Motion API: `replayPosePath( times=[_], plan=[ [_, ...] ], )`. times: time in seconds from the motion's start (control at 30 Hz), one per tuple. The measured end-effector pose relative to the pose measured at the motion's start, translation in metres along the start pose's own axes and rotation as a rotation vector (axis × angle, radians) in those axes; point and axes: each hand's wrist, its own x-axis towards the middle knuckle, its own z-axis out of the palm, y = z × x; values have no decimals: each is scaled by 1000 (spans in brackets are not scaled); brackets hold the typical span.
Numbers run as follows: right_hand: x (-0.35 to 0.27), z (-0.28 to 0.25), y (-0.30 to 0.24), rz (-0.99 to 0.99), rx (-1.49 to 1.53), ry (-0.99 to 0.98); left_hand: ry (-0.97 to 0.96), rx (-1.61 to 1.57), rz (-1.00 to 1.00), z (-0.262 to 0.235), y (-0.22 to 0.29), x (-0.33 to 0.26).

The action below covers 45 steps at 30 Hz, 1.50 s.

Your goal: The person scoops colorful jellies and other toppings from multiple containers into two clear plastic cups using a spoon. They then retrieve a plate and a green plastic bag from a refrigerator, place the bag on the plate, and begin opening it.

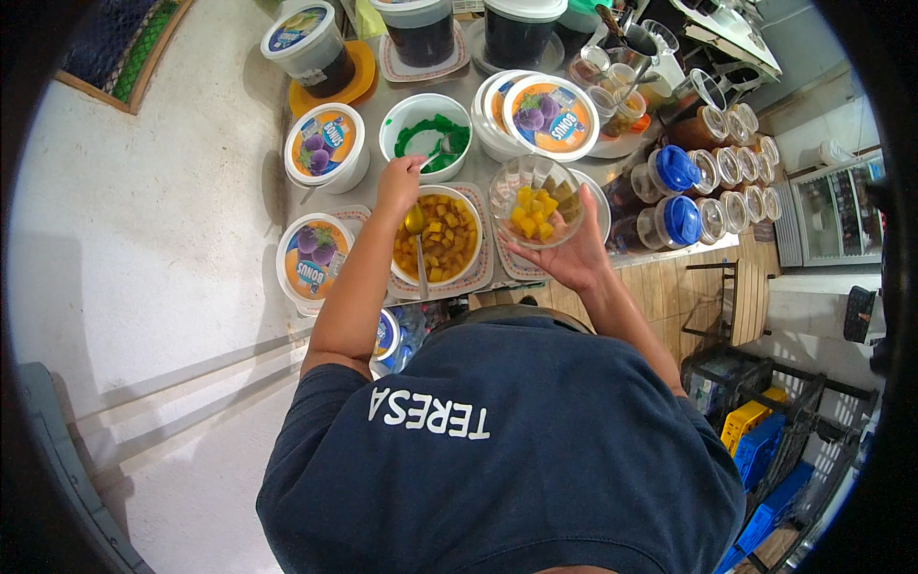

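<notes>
My left hand (398,188) is closed on the handle of a spoon (443,149) that dips into a white tub (390,137). Bright green jelly (413,135) clings to that tub's bottom and side. In my right hand (570,256), a clear glass bowl (498,204) is held from below and the side. Yellow cubes (532,211) and some darker greenish-brown pieces (564,196) lie in it. Just below my left hand stands another white tub (475,258) of amber cubes in syrup, with a second spoon (421,258) resting in it.
Lidded tubs (325,143) line the left side, and more tubs of dark contents (422,36) stand behind. Stacked printed lids (552,117) sit right of the green tub. Several jars (722,163) and two blue-lidded pitchers (681,221) fill the right end of the metal table (373,93).
</notes>
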Motion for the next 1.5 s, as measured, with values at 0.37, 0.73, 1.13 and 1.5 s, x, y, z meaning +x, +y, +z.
replayPosePath(
  times=[0.37,0.73,1.13,1.5],
  plan=[
    [21,3,0,37,27,26,-86,-404,-231,-21,18,-22],
    [56,21,10,24,32,-13,-3,-63,165,-86,104,-86],
    [49,30,7,-17,-36,-96,207,164,256,-65,73,-55],
    [24,32,15,-33,-112,-56,110,433,189,-2,26,1]
  ],
)
